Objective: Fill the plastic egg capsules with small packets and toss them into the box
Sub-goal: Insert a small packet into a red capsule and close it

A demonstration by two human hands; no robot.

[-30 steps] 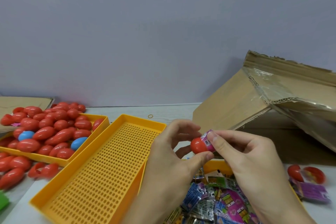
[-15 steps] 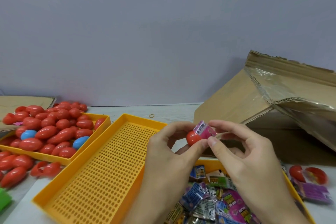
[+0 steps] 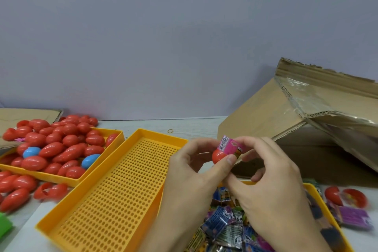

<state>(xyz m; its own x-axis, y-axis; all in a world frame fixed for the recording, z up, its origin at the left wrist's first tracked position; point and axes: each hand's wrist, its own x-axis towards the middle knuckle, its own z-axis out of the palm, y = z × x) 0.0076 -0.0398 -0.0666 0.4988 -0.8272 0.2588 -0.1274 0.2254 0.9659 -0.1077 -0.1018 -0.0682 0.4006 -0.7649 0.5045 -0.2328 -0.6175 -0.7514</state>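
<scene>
Above the near corner of the perforated yellow plastic tray (image 3: 114,186), your two hands meet on one piece of work. Your left hand (image 3: 190,174) pinches a red plastic egg capsule half (image 3: 218,156) between thumb and fingers, and your right hand (image 3: 272,182) grips a small pink foil packet (image 3: 230,146) that sits partly in the capsule's mouth. A white barcode strip shows on the packet's upper left edge; its other print is too small to read.

Below your hands, a heap of small foil packets (image 3: 227,225) lies in a second yellow tray (image 3: 337,229), and several carry the mark "6+".

The open brown cardboard box (image 3: 286,120) stands just beyond your right hand, its torn flap with clear tape leaning over the opening. To its near right lie two red capsule halves (image 3: 345,196) and a purple packet (image 3: 351,216) on the table.

At far left, a third yellow tray (image 3: 114,135) is piled with red egg capsules (image 3: 61,147) and two blue egg capsules (image 3: 90,160); more red ones spill over its near edge onto the pale grey table (image 3: 194,127). A small rubber band (image 3: 170,131) lies behind the perforated tray. A plain lilac-grey wall (image 3: 184,47) closes the back.
</scene>
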